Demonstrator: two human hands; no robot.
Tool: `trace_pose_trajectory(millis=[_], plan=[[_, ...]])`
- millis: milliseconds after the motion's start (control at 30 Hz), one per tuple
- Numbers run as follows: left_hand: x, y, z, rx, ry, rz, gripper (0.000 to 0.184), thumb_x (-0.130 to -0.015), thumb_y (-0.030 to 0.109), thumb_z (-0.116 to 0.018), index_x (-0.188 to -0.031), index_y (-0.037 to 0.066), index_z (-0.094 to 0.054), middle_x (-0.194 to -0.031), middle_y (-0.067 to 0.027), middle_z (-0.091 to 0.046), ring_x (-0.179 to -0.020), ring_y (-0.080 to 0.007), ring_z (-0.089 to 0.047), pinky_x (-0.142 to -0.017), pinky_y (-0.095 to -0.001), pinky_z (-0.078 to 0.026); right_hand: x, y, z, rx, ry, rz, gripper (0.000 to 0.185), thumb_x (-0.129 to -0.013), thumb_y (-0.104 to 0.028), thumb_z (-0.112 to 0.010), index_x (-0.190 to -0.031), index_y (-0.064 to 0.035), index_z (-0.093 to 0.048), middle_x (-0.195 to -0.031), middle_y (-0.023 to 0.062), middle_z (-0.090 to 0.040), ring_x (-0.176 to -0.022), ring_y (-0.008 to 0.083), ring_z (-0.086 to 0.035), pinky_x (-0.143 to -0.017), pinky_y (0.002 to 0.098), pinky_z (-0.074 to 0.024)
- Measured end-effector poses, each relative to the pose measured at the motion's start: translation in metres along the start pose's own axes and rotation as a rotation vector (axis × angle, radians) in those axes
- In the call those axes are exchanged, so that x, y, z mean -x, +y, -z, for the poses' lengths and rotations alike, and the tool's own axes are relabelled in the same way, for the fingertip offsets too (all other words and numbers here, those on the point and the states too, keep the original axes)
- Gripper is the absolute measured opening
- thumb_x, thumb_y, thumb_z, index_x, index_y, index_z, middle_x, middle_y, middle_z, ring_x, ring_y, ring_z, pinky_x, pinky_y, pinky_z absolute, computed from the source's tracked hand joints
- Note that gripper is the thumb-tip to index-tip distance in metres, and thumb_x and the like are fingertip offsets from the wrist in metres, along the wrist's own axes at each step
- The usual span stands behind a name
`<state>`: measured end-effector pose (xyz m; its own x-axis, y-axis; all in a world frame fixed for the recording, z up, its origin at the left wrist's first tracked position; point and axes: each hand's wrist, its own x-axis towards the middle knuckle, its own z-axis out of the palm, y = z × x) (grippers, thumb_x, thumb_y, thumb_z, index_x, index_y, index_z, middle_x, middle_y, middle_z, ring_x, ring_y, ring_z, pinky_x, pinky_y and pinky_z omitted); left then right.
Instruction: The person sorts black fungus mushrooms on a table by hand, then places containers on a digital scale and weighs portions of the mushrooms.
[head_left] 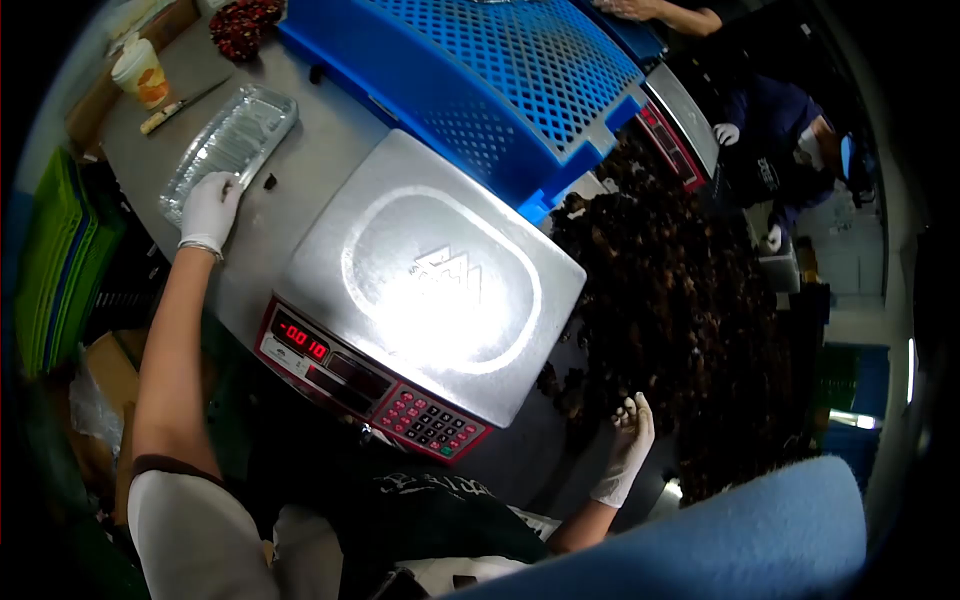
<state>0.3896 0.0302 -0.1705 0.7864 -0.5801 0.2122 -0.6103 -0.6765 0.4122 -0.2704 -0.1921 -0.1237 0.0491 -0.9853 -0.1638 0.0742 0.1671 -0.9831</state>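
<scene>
My left hand [212, 212], in a white glove, is closed on the near end of a clear plastic tray [235, 140] lying on the metal table. A small dark piece [270, 181] lies beside the tray. My right hand [630, 440], also gloved, hovers by the near edge of a large heap of dark brown, crumpled pieces [670, 300]. Its fingers are loosely bent and apart, with nothing visible in them. Between my hands stands a scale [400, 240] with a bare metal pan; its red display reads -0.010.
A blue perforated basket [480, 80] stands behind the scale. At the back left are a paper cup [140, 72], a knife [165, 118] and a dark red bundle [243, 28]. Green crates [65, 260] are stacked left. A co-worker [775, 140] stands at a second scale [680, 125]; another person's hand [630, 8] shows above.
</scene>
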Motion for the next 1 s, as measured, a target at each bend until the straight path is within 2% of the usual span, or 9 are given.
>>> trace_pose_trajectory(millis=[200, 367, 467, 533, 700, 767, 833, 900, 1000], plan=[[-0.008, 0.001, 0.001, 0.072, -0.082, 0.187, 0.018, -0.082, 0.02, -0.061, -0.083, 0.004, -0.07, -0.078, -0.0161, -0.067, -0.075, -0.0322, -0.066, -0.071, -0.0362, -0.05, 0.033, 0.012, 0.025, 0.077, 0.034, -0.024, 0.032, -0.099, -0.015, -0.053, -0.124, 0.0036, -0.057, -0.101, 0.0107, -0.068, -0.081, 0.0128, -0.061, -0.071, 0.0245, -0.0493], [-0.024, -0.05, -0.034, 0.29, -0.077, 0.22, 0.024, -0.086, 0.023, -0.057, -0.086, 0.001, -0.069, -0.084, -0.0195, -0.068, -0.079, -0.0349, -0.065, -0.075, -0.0376, -0.051, 0.041, 0.018, 0.012, 0.177, 0.103, -0.059, 0.026, -0.098, -0.008, -0.055, -0.12, 0.0037, -0.061, -0.101, 0.0096, -0.068, -0.082, 0.0108, -0.061, -0.073, 0.023, -0.05], [-0.025, -0.001, -0.005, 0.116, 0.181, 0.388, 0.024, -0.089, 0.022, -0.055, -0.093, 0.001, -0.066, -0.091, -0.023, -0.067, -0.087, -0.0388, -0.064, -0.081, -0.0421, -0.049, 0.033, 0.032, 0.012, 0.303, 0.047, 0.012, 0.025, -0.096, -0.004, -0.056, -0.118, 0.0041, -0.062, -0.107, 0.0105, -0.068, -0.092, 0.0135, -0.063, -0.082, 0.0245, -0.0498], [-0.027, 0.038, 0.026, 0.153, 0.5, -0.117, 0.019, -0.096, 0.017, -0.048, -0.095, 0.001, -0.059, -0.096, -0.022, -0.063, -0.091, -0.041, -0.06, -0.081, -0.0451, -0.046, 0.027, 0.027, -0.015, 0.47, 0.003, 0.13, 0.024, -0.095, -0.004, -0.056, -0.117, 0.0046, -0.062, -0.108, 0.0109, -0.068, -0.095, 0.0151, -0.063, -0.086, 0.026, -0.0491], [0.046, 0.165, 0.089, 0.379, 0.265, -0.67, 0.004, -0.088, 0.005, -0.059, -0.091, 0.004, -0.056, -0.084, -0.0139, -0.056, -0.083, -0.0329, -0.056, -0.075, -0.0387, -0.045, 0.003, 0.012, -0.099, 0.96, -0.261, 0.644, 0.031, -0.082, -0.003, -0.065, -0.113, -0.0037, -0.064, -0.115, 0.0144, -0.063, -0.11, 0.0301, -0.058, -0.096, 0.0365, -0.0454], [0.072, 0.184, 0.096, 0.284, 0.143, -0.887, 0.008, -0.082, 0.004, -0.062, -0.086, 0.005, -0.055, -0.083, -0.0117, -0.055, -0.078, -0.0326, -0.054, -0.073, -0.0406, -0.045, -0.013, 0.02, -0.13, 1.084, -0.386, 0.765, 0.046, -0.078, -0.019, -0.073, -0.121, -0.0064, -0.061, -0.13, 0.0163, -0.055, -0.123, 0.0354, -0.048, -0.103, 0.0446, -0.0384], [0.088, 0.177, 0.087, 0.213, -0.097, -0.887, 0.013, -0.079, 0.003, -0.065, -0.087, 0.005, -0.056, -0.09, -0.01, -0.056, -0.086, -0.0318, -0.055, -0.078, -0.0404, -0.044, -0.018, 0.029, -0.159, 1.318, -0.384, 0.791, 0.061, -0.077, -0.034, -0.071, -0.131, -0.0079, -0.055, -0.14, 0.018, -0.048, -0.131, 0.0402, -0.039, -0.108, 0.0544, -0.03], [0.103, 0.179, 0.091, 0.147, -0.209, -0.838, 0.016, -0.077, 0.005, -0.067, -0.09, 0.006, -0.057, -0.095, -0.0101, -0.057, -0.092, -0.0316, -0.054, -0.081, -0.0406, -0.044, -0.018, 0.046, -0.175, 1.544, -0.378, 0.805, 0.05, -0.08, -0.034, -0.068, -0.122, -0.0074, -0.061, -0.136, 0.016, -0.052, -0.128, 0.0381, -0.043, -0.105, 0.0539, -0.0319], [0.127, 0.197, 0.102, 0.144, -0.258, -0.768, 0.024, -0.074, 0.007, -0.07, -0.095, 0.007, -0.058, -0.104, -0.0104, -0.057, -0.102, -0.0314, -0.053, -0.086, -0.0406, -0.044, -0.025, 0.059, -0.159, 1.39, -0.387, 0.727, 0.034, -0.082, -0.029, -0.065, -0.108, -0.007, -0.065, -0.125, 0.0129, -0.057, -0.119, 0.0343, -0.05, -0.1, 0.0512, -0.0357]])
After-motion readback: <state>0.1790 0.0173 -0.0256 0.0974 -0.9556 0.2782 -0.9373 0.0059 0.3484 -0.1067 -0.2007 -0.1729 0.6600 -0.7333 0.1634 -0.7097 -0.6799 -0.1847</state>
